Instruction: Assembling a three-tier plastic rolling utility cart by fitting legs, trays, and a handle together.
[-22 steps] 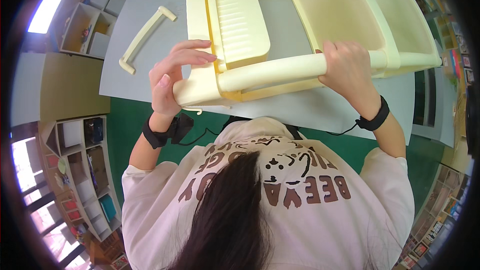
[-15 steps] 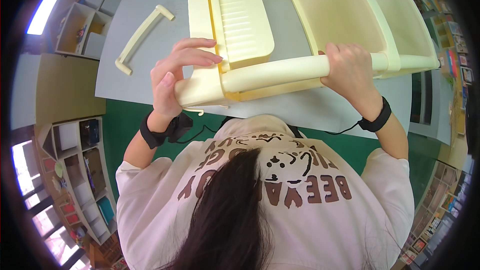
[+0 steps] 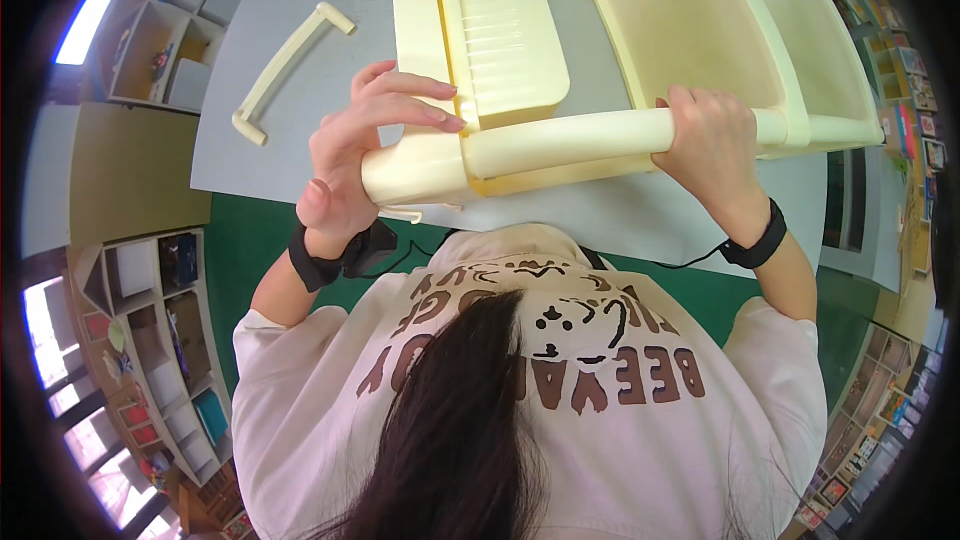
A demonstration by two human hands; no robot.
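A cream plastic rack [image 3: 575, 140] lies on its side across the table, with a rounded rail along its near edge. My right hand [image 3: 708, 145] is wrapped around that rail, right of the middle. At the rack's left end, my left hand [image 3: 350, 150] rests its palm side against the corner block. Its fingers stretch over the top and its thumb stands away from the plastic. Between the hands and farther back is a ribbed cream panel [image 3: 510, 35]; deep tray-like sections [image 3: 690, 10] fill the right side.
A loose curved cream handle [image 3: 290, 65] lies on the grey table [image 3: 225, 155] at the left. A small cream hook-like piece [image 3: 405, 216] shows below the rack's left corner. Shelves [image 3: 165, 340] stand at left, and the floor is green.
The rack's left part has shifted slightly right. My left hand has moved right with it, and its thumb has lifted off the corner. My right hand keeps its grip, moving slightly right.
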